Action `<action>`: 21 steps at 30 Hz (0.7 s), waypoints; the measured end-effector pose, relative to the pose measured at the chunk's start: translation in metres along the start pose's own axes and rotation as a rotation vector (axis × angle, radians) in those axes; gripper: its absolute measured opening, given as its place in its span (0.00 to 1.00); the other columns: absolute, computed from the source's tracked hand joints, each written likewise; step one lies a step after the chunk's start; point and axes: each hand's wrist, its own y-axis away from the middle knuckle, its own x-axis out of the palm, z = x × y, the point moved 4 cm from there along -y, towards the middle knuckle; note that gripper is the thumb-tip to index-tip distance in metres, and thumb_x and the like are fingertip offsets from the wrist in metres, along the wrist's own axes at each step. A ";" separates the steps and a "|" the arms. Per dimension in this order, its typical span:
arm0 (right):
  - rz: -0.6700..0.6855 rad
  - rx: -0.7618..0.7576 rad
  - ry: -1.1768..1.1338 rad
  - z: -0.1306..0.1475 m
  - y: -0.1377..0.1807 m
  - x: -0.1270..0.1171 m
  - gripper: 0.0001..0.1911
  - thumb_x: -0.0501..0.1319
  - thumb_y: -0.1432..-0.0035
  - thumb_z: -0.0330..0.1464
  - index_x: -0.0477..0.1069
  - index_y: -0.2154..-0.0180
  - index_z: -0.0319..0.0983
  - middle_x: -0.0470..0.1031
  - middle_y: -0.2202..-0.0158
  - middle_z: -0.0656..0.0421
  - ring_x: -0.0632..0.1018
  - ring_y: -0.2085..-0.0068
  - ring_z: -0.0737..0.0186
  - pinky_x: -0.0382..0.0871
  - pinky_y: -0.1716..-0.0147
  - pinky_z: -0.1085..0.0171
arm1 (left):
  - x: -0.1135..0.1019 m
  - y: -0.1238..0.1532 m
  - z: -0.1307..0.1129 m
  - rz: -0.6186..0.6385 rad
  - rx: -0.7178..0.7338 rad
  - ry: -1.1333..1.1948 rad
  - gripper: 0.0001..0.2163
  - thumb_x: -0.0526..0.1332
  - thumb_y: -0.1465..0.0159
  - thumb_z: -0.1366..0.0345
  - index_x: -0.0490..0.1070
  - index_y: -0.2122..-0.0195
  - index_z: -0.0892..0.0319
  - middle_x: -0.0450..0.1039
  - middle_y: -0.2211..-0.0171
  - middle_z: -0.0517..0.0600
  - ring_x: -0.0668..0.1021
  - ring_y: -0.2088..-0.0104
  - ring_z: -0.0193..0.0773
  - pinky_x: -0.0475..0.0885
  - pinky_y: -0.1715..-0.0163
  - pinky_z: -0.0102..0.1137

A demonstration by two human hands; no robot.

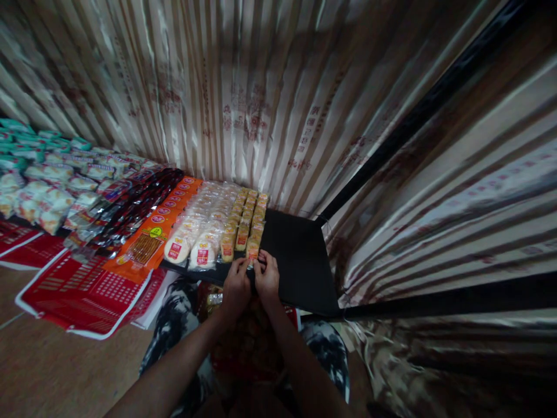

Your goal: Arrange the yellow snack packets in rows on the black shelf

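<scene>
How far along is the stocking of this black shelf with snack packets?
Done: orange packets, white round packets and rows of small yellow packets lie lined up on the black shelf. In hand: the left hand and right hand meet at the front yellow packet of the rightmost row. Left: the shelf is bare to the right of that row, so that end looks unfilled.
</scene>
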 end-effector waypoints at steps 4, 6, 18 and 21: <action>-0.071 -0.059 -0.034 0.001 0.011 -0.007 0.16 0.52 0.44 0.33 0.66 0.54 0.36 0.66 0.56 0.49 0.73 0.57 0.59 0.72 0.60 0.60 | -0.004 0.008 -0.001 -0.073 0.059 0.003 0.19 0.47 0.44 0.78 0.67 0.53 0.63 0.65 0.55 0.56 0.71 0.53 0.39 0.68 0.51 0.35; -0.089 -0.091 -0.030 0.003 0.019 -0.010 0.15 0.51 0.44 0.32 0.67 0.55 0.36 0.67 0.55 0.49 0.73 0.57 0.59 0.72 0.60 0.60 | -0.005 0.014 -0.001 -0.083 0.083 0.008 0.19 0.47 0.44 0.78 0.67 0.54 0.62 0.65 0.55 0.55 0.71 0.54 0.38 0.68 0.51 0.35; 0.182 -0.111 0.161 -0.008 0.091 -0.009 0.18 0.43 0.39 0.31 0.71 0.60 0.38 0.75 0.61 0.53 0.74 0.58 0.61 0.67 0.55 0.62 | 0.006 0.073 0.006 0.313 0.010 -0.016 0.14 0.46 0.38 0.72 0.70 0.61 0.60 0.70 0.62 0.53 0.72 0.61 0.36 0.69 0.58 0.31; 0.391 -0.024 0.327 -0.036 0.113 0.002 0.18 0.44 0.41 0.28 0.72 0.60 0.38 0.75 0.59 0.52 0.74 0.57 0.60 0.65 0.54 0.61 | 0.019 0.091 0.029 0.535 -0.098 -0.165 0.15 0.47 0.40 0.74 0.69 0.57 0.59 0.70 0.58 0.55 0.72 0.58 0.36 0.67 0.55 0.31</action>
